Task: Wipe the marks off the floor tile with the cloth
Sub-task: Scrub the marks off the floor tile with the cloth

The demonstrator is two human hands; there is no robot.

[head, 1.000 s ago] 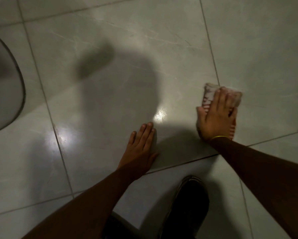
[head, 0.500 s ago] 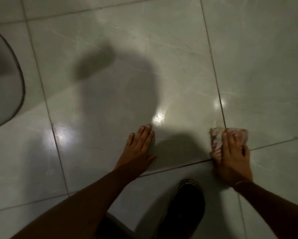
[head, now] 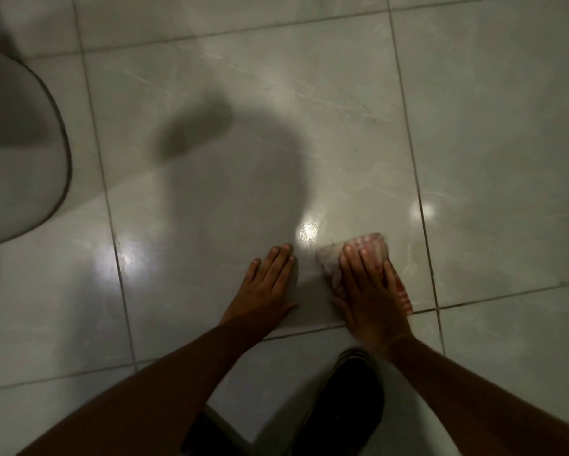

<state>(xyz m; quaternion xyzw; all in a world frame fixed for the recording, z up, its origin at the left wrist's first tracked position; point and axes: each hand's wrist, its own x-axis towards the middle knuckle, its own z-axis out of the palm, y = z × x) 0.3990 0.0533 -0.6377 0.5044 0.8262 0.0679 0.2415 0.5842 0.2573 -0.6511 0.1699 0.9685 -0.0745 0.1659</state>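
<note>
- Right hand [head: 372,296] flat on the cloth [head: 367,246], fingers stretched and close together, pressing rather than gripping; outline smeared by blur.
- Left hand [head: 265,287] spread palm-down on bare tile just beside, fingers extended, holding nothing.
- Cloth pinkish with pale stripes, crumpled, poking out past the right fingertips and along the hand's outer side; lying in the near right corner of the floor tile [head: 243,153], close to the grout line [head: 421,205] on the right and just short of the near joint.
- Wide open tile beyond both hands toward the far edge, crossed by a large shadow [head: 230,179]; bright glare spots near the fingertips and on the right grout line.
- Marks on the glossy, pale veined surface too faint to tell.
- Dark shoe [head: 352,399] on the next tile, below the right wrist.
- Rounded grey object [head: 16,153] with a dark rim at the left edge of the floor, well apart.
</note>
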